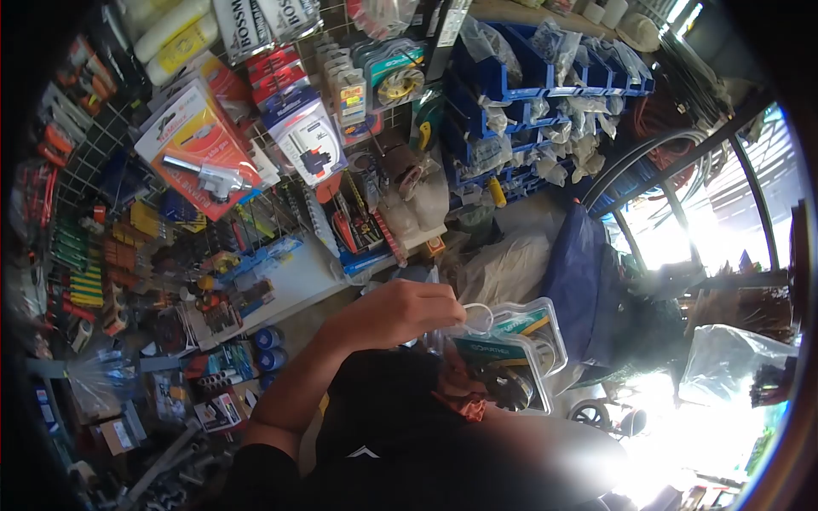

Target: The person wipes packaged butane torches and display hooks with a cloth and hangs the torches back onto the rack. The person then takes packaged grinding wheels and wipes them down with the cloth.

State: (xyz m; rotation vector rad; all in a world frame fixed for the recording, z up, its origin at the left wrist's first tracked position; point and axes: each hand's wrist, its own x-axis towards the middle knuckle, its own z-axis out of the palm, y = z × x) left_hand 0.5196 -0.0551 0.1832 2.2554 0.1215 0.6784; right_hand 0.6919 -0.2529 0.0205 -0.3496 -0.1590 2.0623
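My left hand [413,308] reaches in from the lower left, its fingers closed on a thin white loop [479,317]. Beside it are two clear blister packs [545,336] with teal and yellow cards, overlapping each other. A round, dark metallic item [509,387] shows inside the nearer pack; its exact kind is unclear. My right hand [457,373] lies in shadow by the left edge of that pack, with its forearm coming from the lower right. Its fingers are mostly hidden, so its grip does not show. Something orange-red [464,407] is near that wrist.
Carded goods hang on a wire rack, including a butane torch pack [200,153]. Blue bins [545,77] holding bagged parts stand at the upper right. Tools crowd the shelves at left. A dark blue cover [584,281] drapes beside the packs; a wheel [590,415] shows below.
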